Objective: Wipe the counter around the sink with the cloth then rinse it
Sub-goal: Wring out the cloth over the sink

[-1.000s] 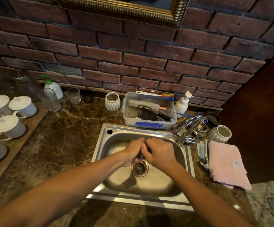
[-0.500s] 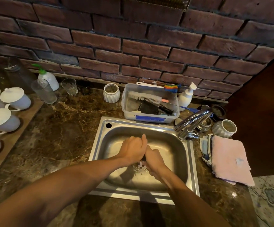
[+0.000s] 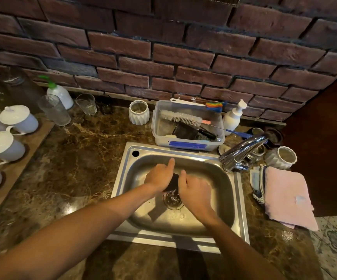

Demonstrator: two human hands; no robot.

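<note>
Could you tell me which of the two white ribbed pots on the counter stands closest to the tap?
The ribbed pot right of the tap, just behind the pink towel; the other ribbed pot stands left of the plastic tub.

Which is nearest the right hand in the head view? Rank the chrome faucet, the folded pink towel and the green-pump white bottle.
1. Chrome faucet, just beyond the right hand.
2. Folded pink towel, on the counter's right.
3. Green-pump white bottle, far left by the wall.

Left hand [image 3: 160, 175], right hand [image 3: 195, 190] curled together
</note>
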